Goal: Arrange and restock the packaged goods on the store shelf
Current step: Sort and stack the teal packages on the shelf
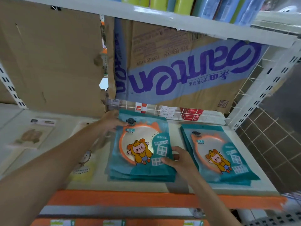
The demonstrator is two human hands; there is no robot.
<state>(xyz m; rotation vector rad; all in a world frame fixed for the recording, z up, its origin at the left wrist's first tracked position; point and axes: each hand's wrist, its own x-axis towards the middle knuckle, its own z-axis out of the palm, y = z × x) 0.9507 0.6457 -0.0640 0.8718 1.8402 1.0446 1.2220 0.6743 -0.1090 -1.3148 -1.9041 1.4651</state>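
Two stacks of teal mirror packets with an orange ring and a cartoon child lie flat on the white shelf (175, 186). The left stack (140, 150) sits mid-shelf. My left hand (112, 121) holds its far left corner, thumb over the top packet. My right hand (177, 159) grips the right edge of the same stack, thumb on top and fingers at the side. The right stack (218, 154) lies apart, untouched, near the shelf's right end.
Flattened cardboard (48, 59) and a blue-printed water carton sheet (187, 67) line the back. Small red and white boxes (189, 114) sit behind a wire divider. Pale packets (32, 136) lie on the left. An orange rail (146, 199) edges the front.
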